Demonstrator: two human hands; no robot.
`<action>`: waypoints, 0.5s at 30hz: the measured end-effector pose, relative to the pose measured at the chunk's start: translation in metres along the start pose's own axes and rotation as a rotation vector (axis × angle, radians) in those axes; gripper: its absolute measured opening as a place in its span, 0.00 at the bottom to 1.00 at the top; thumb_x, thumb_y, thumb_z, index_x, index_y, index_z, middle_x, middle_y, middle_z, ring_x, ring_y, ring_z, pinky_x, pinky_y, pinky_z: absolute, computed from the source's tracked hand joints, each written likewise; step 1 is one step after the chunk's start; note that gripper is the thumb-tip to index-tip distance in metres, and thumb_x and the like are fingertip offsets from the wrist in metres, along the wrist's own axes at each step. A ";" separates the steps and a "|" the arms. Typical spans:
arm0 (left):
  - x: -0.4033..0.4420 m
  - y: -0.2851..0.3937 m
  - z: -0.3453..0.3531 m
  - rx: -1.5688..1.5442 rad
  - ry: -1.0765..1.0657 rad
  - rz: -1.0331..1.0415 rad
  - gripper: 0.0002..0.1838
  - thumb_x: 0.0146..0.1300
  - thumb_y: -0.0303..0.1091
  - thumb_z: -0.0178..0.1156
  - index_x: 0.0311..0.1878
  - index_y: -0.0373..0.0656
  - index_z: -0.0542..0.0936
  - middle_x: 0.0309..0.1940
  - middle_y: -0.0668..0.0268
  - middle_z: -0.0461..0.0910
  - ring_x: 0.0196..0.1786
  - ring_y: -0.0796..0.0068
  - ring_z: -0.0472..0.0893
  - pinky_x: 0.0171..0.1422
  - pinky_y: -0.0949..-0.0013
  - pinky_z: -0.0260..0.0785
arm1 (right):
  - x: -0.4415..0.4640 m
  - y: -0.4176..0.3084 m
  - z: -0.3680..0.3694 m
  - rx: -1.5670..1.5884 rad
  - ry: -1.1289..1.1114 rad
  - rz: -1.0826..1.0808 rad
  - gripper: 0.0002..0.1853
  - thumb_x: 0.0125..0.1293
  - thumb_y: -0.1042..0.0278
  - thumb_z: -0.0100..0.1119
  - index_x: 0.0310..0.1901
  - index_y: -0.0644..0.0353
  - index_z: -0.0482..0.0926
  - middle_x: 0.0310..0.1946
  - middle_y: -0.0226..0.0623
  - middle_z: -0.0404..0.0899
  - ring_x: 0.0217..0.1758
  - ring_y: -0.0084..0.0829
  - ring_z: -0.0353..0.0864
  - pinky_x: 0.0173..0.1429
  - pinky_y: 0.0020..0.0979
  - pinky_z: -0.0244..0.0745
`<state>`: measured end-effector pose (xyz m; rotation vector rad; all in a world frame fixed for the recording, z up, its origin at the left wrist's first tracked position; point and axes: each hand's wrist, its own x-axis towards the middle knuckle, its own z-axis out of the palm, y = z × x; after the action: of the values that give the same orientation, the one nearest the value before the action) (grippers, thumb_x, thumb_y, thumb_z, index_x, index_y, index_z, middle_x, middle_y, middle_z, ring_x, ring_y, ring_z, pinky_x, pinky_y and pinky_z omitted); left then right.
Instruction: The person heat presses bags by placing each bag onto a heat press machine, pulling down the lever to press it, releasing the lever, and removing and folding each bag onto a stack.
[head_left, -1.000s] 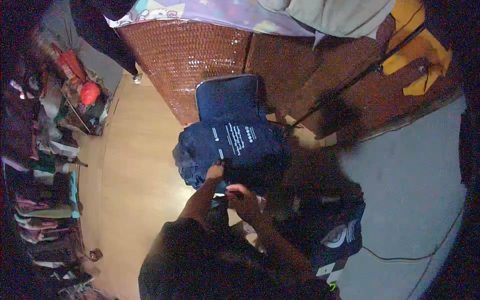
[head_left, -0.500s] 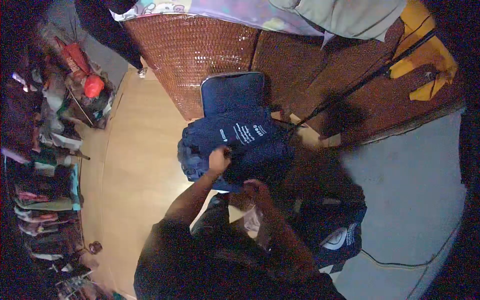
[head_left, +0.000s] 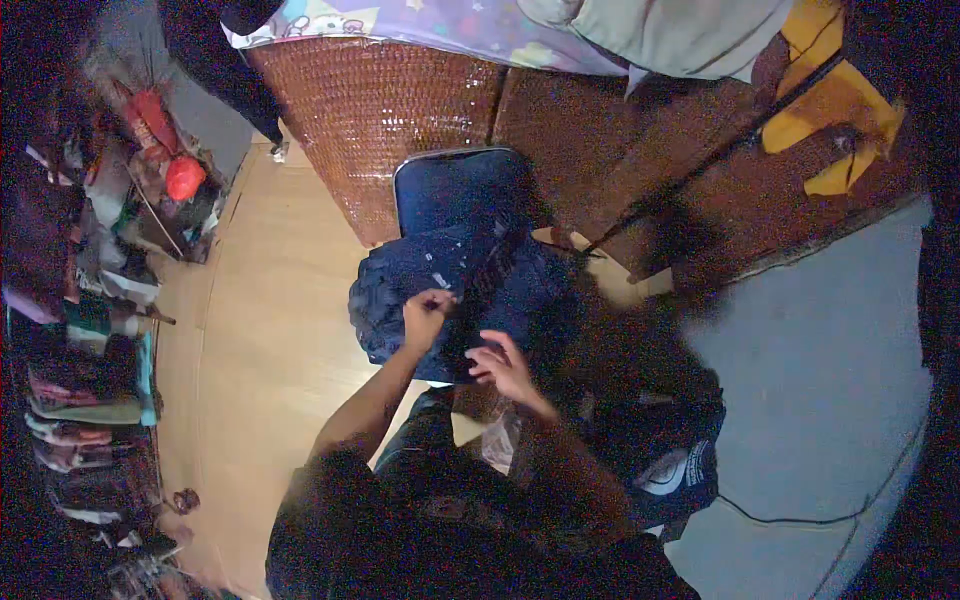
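A pile of dark blue cloth (head_left: 385, 290), folded along its left side, lies in front of me. The top piece is a dark blue printed shirt (head_left: 455, 255), creased so that only bits of white lettering show. My left hand (head_left: 426, 312) is over the left half of the pile, its fingers pinched together on the shirt. To its lower right my right hand (head_left: 500, 366) hovers at the near edge of the cloth, fingers spread and holding nothing. Behind the pile stands a dark blue padded panel (head_left: 460, 185) with a light rim.
A woven brown mat-like surface (head_left: 370, 110) rises behind, with patterned bedding (head_left: 430, 30) above it. On the left, clothes (head_left: 90, 400) and a red-orange item (head_left: 185, 178) crowd the side. A dark bag with a white logo (head_left: 680, 470) sits at right, near a cable (head_left: 790, 520).
The shirt's top has gone from flat, with readable print, to creased with most lettering hidden. My right hand has risen slightly and spread its fingers; my left has shifted a little left.
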<state>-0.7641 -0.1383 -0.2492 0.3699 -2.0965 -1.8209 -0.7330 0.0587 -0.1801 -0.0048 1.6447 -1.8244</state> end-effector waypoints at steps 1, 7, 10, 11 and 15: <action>-0.006 0.011 0.004 -0.093 -0.074 0.036 0.05 0.56 0.23 0.65 0.36 0.37 0.85 0.30 0.60 0.86 0.35 0.77 0.82 0.42 0.72 0.73 | 0.002 0.002 0.002 -0.013 0.157 0.005 0.23 0.68 0.61 0.60 0.60 0.62 0.68 0.43 0.45 0.82 0.40 0.31 0.84 0.39 0.32 0.80; -0.067 0.074 0.033 -0.067 -0.435 -0.017 0.05 0.50 0.20 0.67 0.28 0.37 0.79 0.31 0.66 0.82 0.37 0.77 0.79 0.48 0.71 0.71 | 0.043 0.083 -0.033 -0.646 0.756 -0.387 0.22 0.68 0.55 0.61 0.56 0.63 0.73 0.39 0.38 0.83 0.34 0.24 0.81 0.35 0.30 0.78; -0.077 0.092 0.028 -0.122 -0.483 -0.019 0.07 0.52 0.21 0.68 0.26 0.38 0.77 0.30 0.67 0.81 0.36 0.79 0.78 0.46 0.72 0.70 | 0.019 0.045 -0.041 -0.429 0.339 -0.195 0.17 0.68 0.56 0.61 0.48 0.63 0.79 0.36 0.31 0.82 0.33 0.20 0.79 0.35 0.27 0.76; -0.077 0.098 0.023 -0.140 -0.455 -0.018 0.09 0.53 0.21 0.68 0.26 0.38 0.75 0.30 0.68 0.80 0.36 0.80 0.77 0.45 0.73 0.70 | 0.011 0.029 -0.038 -0.428 0.349 -0.199 0.17 0.68 0.56 0.61 0.48 0.63 0.79 0.36 0.31 0.82 0.33 0.20 0.79 0.35 0.27 0.76; -0.085 0.108 0.017 -0.254 -0.379 -0.051 0.11 0.53 0.22 0.69 0.26 0.42 0.73 0.29 0.70 0.78 0.35 0.79 0.76 0.44 0.72 0.69 | -0.032 -0.023 -0.020 -0.136 0.270 -0.022 0.14 0.68 0.58 0.62 0.41 0.63 0.82 0.34 0.27 0.82 0.33 0.19 0.78 0.35 0.24 0.75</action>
<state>-0.6915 -0.0730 -0.1510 0.0119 -2.0573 -2.3032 -0.7276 0.0910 -0.1502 0.1713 1.9607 -1.7870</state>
